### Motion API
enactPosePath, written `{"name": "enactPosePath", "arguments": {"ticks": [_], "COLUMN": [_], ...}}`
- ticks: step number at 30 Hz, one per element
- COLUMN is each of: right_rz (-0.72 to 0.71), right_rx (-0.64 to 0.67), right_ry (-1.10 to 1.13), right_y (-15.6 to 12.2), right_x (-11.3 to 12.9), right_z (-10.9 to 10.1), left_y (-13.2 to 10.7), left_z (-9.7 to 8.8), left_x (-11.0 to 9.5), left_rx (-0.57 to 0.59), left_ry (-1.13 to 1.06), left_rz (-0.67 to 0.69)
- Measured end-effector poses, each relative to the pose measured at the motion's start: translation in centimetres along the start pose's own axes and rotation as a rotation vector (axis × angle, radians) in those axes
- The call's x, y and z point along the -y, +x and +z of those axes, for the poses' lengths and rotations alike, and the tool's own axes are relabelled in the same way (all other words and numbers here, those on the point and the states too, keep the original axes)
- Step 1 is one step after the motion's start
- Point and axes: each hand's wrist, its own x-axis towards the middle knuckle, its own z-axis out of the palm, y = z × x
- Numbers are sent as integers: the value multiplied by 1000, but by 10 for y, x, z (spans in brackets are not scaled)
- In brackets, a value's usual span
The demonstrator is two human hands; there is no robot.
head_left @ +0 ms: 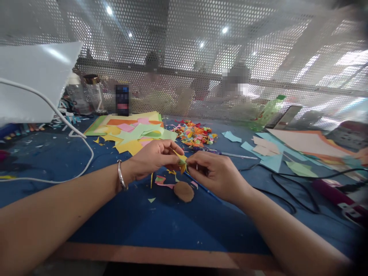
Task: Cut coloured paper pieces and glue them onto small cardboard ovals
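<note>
Between my two hands is a small folded piece of yellow and green paper. My left hand pinches it from the left, thumb against curled fingers. From the right, the fingertips of my right hand close on its other edge. Just below lies a round brown disc, flat on the blue table. Pink paper strips and a pale green scrap lie around it. A thin blue stick runs out from under my right hand.
A heap of small coloured paper pieces sits beyond my hands, with scissors beside it. Coloured sheets are stacked left, more sheets right. Black cables and a purple tool lie right; a white cord loops left.
</note>
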Motion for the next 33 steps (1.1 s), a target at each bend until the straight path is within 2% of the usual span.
{"name": "enactPosePath", "arguments": {"ticks": [5, 9, 13, 17, 22, 25, 28, 30, 33], "right_rz": [2, 1, -64, -70, -41, -21, 16, 34, 33], "right_rx": [32, 68, 112, 151, 164, 109, 38, 2, -51], "right_ry": [14, 25, 53, 81, 63, 36, 31, 38, 30], "right_y": [-2, -5, -8, -7, -5, -4, -4, -3, -3], "right_x": [5, 5, 5, 7, 8, 9, 8, 7, 5], "right_z": [1, 2, 1, 1, 2, 2, 1, 0, -2], "left_y": [-2, -2, -2, -2, -3, -2, -1, -2, -5], "left_z": [-6, -9, -9, -6, -3, -1, 0, 0, -1], "left_x": [-5, -6, -5, -7, -9, -9, -8, -6, -5], "left_rx": [154, 213, 272, 228, 180, 142, 43, -33, -112], "left_ry": [-16, -53, -83, -111, -130, -124, -106, -34, 201], "left_rz": [-111, -160, -233, -301, -297, -240, -136, 5, 257]}}
